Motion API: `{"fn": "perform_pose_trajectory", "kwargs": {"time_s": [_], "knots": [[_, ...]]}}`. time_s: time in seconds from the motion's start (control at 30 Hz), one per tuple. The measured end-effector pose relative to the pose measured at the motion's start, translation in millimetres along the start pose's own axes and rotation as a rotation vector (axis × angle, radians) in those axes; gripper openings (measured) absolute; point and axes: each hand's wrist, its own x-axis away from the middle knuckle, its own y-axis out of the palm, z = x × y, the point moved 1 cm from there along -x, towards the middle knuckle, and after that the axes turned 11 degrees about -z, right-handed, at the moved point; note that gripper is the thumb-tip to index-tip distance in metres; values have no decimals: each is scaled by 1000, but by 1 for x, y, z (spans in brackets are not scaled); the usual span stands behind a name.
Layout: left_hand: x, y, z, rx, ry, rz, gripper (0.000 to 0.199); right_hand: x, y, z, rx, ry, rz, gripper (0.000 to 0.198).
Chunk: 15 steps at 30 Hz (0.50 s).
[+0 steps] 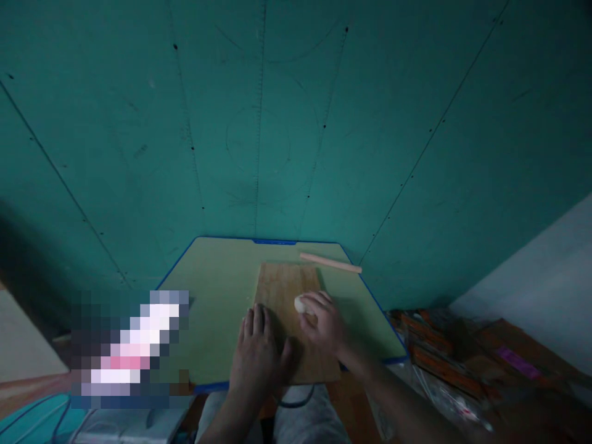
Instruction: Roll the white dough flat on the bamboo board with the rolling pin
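Note:
A wooden board (pixel 284 280) lies lengthwise on a pale folding table (pixel 222 290) with a blue rim. My left hand (pixel 256 351) rests flat on the board's left edge, fingers stretched out and nothing in them. Over the right half of the board, my right hand (pixel 326 320) is closed around a small whitish lump of dough (pixel 300 304), which shows at the fingertips. Whether the lump touches the wood is hard to tell. A slim wooden rolling pin (pixel 330 263) lies crosswise behind the board, its right end at the table's edge.
Right behind the table rises a green panel wall (pixel 277 135). Cardboard and plastic packaging (pixel 453 357) are piled on the right. To the left, a blurred-out patch (pixel 134 351) covers something bright beside the table. My legs (pixel 308 419) are below the front edge.

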Motion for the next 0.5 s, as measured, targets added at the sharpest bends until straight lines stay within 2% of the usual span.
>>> {"fn": "perform_pose_trajectory", "kwargs": {"time_s": [0.1,0.2,0.33,0.5], "knots": [[1,-1,0,-18,15,11,71,-23,7,-22,161,30,-65,17],[2,-1,0,-47,17,8,69,-62,19,-27,249,95,-170,14],[2,0,-1,-62,18,6,68,-103,33,-9,177,208,-250,17],[0,1,-2,-47,-30,0,69,-123,27,26,128,434,-171,36]]}}
